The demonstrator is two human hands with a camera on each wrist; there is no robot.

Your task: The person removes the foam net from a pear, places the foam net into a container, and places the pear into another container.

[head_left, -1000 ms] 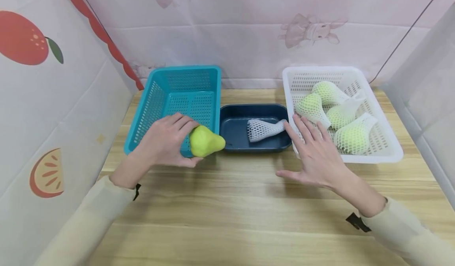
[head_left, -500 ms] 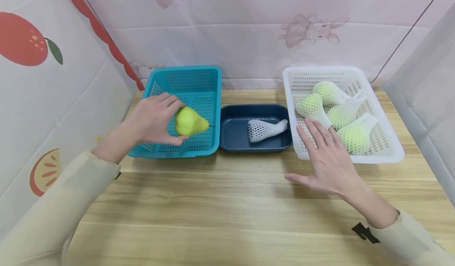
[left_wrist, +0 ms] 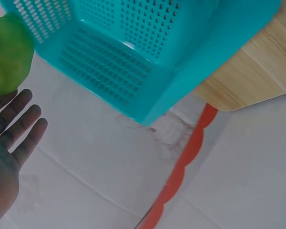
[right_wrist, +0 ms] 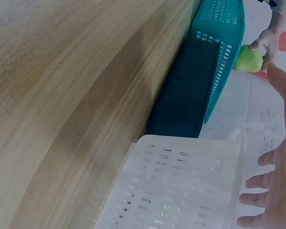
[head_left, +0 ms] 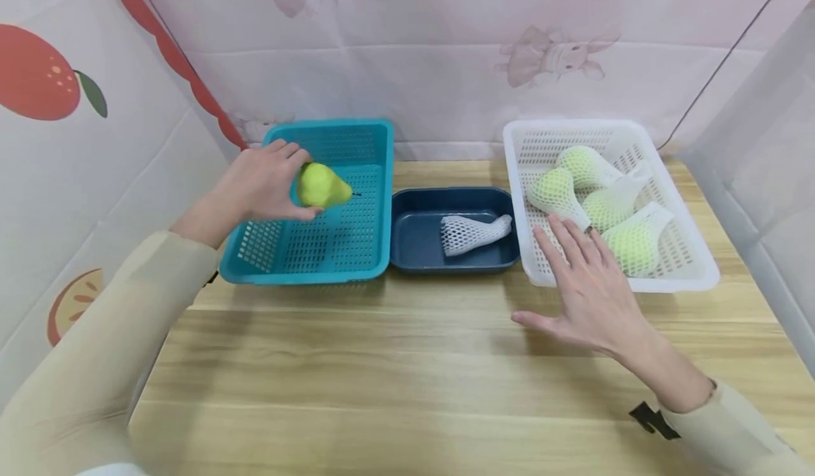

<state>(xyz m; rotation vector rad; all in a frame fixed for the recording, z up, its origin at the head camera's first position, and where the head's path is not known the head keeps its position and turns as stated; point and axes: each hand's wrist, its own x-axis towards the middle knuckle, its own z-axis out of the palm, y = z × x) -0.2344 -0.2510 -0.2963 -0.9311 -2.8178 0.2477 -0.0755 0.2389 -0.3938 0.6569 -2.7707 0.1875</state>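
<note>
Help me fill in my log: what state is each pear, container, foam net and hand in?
Teal basket: upright, open-topped
Unwrapped pear: held sideways over that basket
Left hand: gripping that pear
Foam net: empty, lying on its side
Navy tray: upright, foam net inside
Four net-wrapped pears: sleeved, lying down
White basket: upright, holding those four
Right hand: spread open, holding nothing, above that basket's near rim

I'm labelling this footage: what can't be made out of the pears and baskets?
- Held pear: left wrist view, cut off by the left edge.
- Net-wrapped pears: right wrist view, mostly hidden by the wall of the white basket.
- Near rim of the white basket: head view, partly covered by the right hand.
</note>
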